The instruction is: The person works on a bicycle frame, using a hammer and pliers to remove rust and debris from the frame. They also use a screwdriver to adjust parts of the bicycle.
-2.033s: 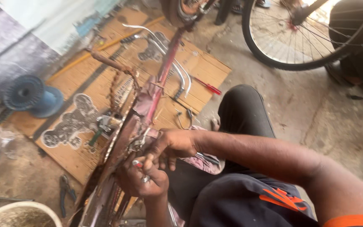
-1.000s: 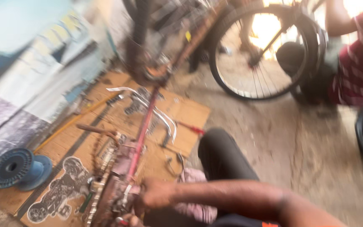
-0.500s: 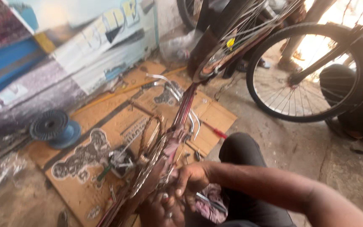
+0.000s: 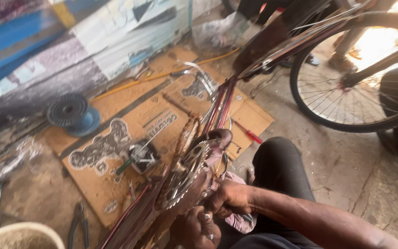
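The bicycle frame (image 4: 222,108) is lying across the person's lap, and everything is happening around it. The right hand (image 4: 229,198) is curling its fingers against the frame just behind the toothed chainring (image 4: 185,173), clamped down on the metal there. The left hand (image 4: 199,228) is sitting right below it, under the frame at the bottom edge of the view, fingers bent upward with a ring showing; whether it is truly gripping the frame I cannot tell, since the frame is hiding most of it. The chainring is standing on edge on the near end of the frame, teeth facing the camera. Left of the frame, flattened cardboard (image 4: 130,115) is covering the floor, and a blue spool (image 4: 72,113) is resting at its far left corner. A red-handled screwdriver (image 4: 249,133) is lying just right of the frame. Pliers (image 4: 77,223) are lying on the ground left of the frame's near end. Beyond the frame, a bicycle wheel (image 4: 346,87) is standing upright.
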Available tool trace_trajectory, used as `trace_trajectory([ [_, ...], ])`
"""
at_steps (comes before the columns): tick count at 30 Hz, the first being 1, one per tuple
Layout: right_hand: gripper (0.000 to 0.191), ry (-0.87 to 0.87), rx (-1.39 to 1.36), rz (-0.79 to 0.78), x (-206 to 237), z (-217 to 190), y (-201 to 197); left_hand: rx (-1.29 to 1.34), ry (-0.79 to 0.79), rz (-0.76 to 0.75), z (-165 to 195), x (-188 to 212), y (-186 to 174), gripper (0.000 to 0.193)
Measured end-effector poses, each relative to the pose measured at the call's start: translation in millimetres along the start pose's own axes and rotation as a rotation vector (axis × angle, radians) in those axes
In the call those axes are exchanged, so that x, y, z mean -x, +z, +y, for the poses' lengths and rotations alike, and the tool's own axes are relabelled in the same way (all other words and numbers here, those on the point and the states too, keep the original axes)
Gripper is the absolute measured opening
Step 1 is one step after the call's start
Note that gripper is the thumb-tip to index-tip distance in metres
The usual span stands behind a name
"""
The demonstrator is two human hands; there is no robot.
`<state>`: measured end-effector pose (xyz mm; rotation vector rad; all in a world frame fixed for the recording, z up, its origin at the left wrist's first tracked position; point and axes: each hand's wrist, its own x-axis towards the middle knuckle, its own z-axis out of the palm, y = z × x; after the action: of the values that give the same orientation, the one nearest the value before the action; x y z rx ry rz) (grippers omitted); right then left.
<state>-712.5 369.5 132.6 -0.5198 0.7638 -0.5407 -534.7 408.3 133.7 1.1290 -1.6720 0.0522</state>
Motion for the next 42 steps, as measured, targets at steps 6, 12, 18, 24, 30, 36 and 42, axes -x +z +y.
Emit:
trace_trajectory([
  [6,0.064,-0.066,-0.006,0.207,-5,-18,9,-0.040,-0.033,-0.024,-5,-12,5,0.022],
  [12,0.034,-0.307,0.757,0.234,-34,-61,11,0.005,-0.119,0.051,-26,-60,8,0.009],
  [18,0.021,-0.337,0.376,0.302,-34,-62,2,-0.044,-0.132,0.099,-86,-129,34,0.029],
  [24,0.018,-0.264,0.167,0.492,-23,-39,-31,0.093,-0.165,0.159,-122,-162,39,0.040],
  [30,0.018,-0.355,0.185,0.509,-12,-30,-56,0.206,-0.275,0.109,-100,-142,41,0.043],
  [36,0.021,-0.399,0.187,0.500,-5,-28,-55,0.532,-0.321,0.032,-112,-134,18,0.048],
  [42,0.022,-0.518,0.580,0.330,5,-55,-6,1.014,-0.398,0.075,-115,-136,-2,0.047],
])
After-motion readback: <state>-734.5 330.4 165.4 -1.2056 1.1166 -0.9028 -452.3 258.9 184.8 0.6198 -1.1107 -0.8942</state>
